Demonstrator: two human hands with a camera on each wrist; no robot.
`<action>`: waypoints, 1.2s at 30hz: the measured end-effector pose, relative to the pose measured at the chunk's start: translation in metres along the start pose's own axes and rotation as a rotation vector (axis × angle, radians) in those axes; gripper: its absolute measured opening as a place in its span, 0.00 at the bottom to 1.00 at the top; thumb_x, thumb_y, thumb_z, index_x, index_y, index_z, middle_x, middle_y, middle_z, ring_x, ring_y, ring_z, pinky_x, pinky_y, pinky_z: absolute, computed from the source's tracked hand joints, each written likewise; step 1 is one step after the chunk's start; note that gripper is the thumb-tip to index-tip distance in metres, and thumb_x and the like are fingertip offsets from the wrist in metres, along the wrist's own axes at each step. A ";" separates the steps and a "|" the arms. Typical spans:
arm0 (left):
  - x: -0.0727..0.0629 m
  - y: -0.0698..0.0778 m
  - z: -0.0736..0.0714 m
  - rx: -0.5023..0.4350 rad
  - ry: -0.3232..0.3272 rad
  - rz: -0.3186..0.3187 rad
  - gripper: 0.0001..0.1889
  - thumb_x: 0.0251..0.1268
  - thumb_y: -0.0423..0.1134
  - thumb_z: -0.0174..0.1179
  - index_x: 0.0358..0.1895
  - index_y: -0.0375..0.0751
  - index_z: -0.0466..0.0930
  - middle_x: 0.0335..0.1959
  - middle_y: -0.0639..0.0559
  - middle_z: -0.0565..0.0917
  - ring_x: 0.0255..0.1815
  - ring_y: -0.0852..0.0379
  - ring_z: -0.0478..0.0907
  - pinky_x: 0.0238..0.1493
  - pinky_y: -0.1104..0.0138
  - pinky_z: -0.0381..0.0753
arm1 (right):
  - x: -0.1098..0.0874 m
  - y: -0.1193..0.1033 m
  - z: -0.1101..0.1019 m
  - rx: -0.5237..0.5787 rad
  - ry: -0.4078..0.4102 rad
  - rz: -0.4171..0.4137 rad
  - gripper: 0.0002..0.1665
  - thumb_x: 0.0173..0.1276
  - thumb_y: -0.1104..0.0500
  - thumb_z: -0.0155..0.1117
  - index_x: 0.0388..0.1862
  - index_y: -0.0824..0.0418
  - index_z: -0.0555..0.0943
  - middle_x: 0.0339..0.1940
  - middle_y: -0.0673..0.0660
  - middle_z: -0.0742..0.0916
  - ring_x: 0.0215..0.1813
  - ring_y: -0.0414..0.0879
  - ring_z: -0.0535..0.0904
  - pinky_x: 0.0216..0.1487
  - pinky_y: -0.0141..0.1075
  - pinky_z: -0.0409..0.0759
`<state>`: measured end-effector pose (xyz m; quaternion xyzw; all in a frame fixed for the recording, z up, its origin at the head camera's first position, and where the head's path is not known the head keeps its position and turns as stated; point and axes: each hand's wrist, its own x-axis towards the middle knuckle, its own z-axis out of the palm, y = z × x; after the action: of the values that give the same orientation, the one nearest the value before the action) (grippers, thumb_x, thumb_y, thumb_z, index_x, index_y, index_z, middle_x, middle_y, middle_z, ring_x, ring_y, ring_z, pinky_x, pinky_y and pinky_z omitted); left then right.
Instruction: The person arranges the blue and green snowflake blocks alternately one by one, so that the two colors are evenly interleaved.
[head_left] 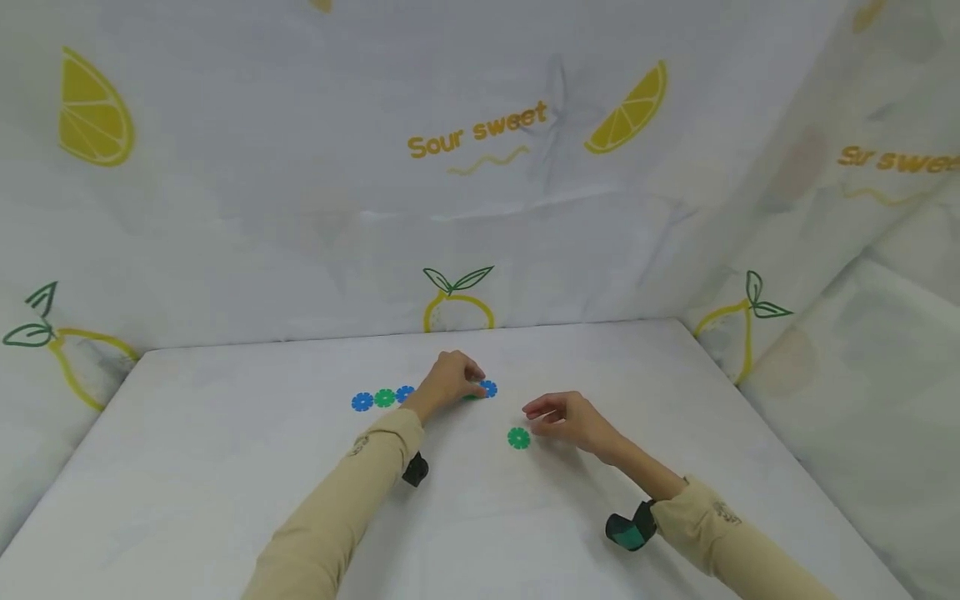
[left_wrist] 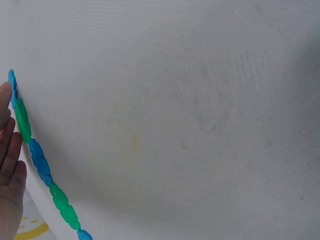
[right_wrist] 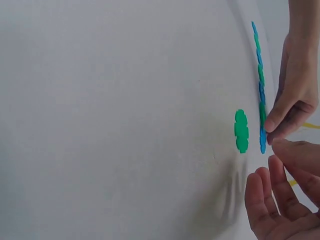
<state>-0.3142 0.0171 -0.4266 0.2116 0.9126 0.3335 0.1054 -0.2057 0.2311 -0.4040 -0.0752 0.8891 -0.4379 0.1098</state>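
Several blue and green notched plastic discs lie flat in a row; a blue disc [head_left: 362,402] and a green disc [head_left: 385,397] show at its left end. My left hand [head_left: 448,379] reaches over the row, hiding its middle. Its thumb and forefinger pinch the edge of the blue end disc [head_left: 490,388], beside a green disc [right_wrist: 262,114]. Nearer to me lies a separate green disc [head_left: 518,437]. Just right of it hovers my right hand [head_left: 573,421], fingers loosely bent and nothing between them; a gap shows between that hand and the disc.
The white tabletop [head_left: 187,500] meets an upright white cloth [head_left: 300,250] with lemon prints at its back edge. More cloth hangs along the right side. Dark wrist-worn devices show below both sleeves, the right one [head_left: 630,529] close to the table.
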 end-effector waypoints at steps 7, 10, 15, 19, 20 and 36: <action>0.002 -0.003 0.001 0.023 0.017 -0.011 0.11 0.51 0.38 0.73 0.38 0.39 0.87 0.33 0.52 0.83 0.39 0.56 0.74 0.44 0.64 0.76 | -0.010 0.002 0.009 -0.014 0.040 0.043 0.15 0.61 0.68 0.67 0.48 0.67 0.82 0.44 0.59 0.86 0.41 0.47 0.81 0.43 0.36 0.83; 0.002 -0.002 0.001 0.030 0.018 -0.011 0.10 0.51 0.37 0.73 0.37 0.38 0.87 0.33 0.52 0.84 0.39 0.56 0.75 0.44 0.64 0.77 | -0.010 0.004 0.012 -0.029 0.051 0.056 0.15 0.60 0.68 0.68 0.47 0.66 0.83 0.42 0.57 0.86 0.39 0.46 0.80 0.44 0.37 0.82; 0.002 -0.001 0.002 0.022 0.019 0.000 0.10 0.52 0.36 0.72 0.37 0.37 0.87 0.34 0.51 0.84 0.38 0.56 0.76 0.44 0.64 0.78 | -0.008 0.007 0.012 -0.081 0.060 0.048 0.14 0.58 0.70 0.69 0.45 0.67 0.83 0.38 0.54 0.86 0.36 0.44 0.79 0.42 0.36 0.81; 0.003 0.000 0.004 0.021 0.023 -0.005 0.09 0.51 0.35 0.73 0.36 0.37 0.87 0.34 0.51 0.84 0.38 0.57 0.75 0.44 0.64 0.77 | -0.003 0.009 0.008 -0.129 0.017 -0.028 0.15 0.57 0.68 0.71 0.44 0.67 0.83 0.36 0.55 0.86 0.34 0.43 0.78 0.38 0.30 0.79; 0.003 0.000 0.004 0.023 0.025 -0.009 0.09 0.51 0.35 0.73 0.36 0.37 0.87 0.34 0.51 0.84 0.37 0.57 0.75 0.44 0.64 0.77 | -0.001 0.010 0.006 -0.135 -0.004 -0.059 0.15 0.57 0.68 0.71 0.44 0.68 0.83 0.36 0.55 0.86 0.34 0.43 0.78 0.38 0.30 0.79; 0.001 0.010 0.003 0.005 0.013 -0.064 0.07 0.50 0.33 0.73 0.33 0.38 0.87 0.34 0.50 0.85 0.43 0.54 0.78 0.49 0.63 0.78 | 0.034 0.030 -0.012 -0.101 -0.357 -0.351 0.20 0.57 0.67 0.72 0.50 0.66 0.82 0.47 0.57 0.86 0.39 0.49 0.76 0.39 0.31 0.80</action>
<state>-0.3112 0.0256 -0.4224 0.1802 0.9205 0.3289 0.1094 -0.2429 0.2512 -0.4253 -0.3100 0.8497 -0.3852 0.1834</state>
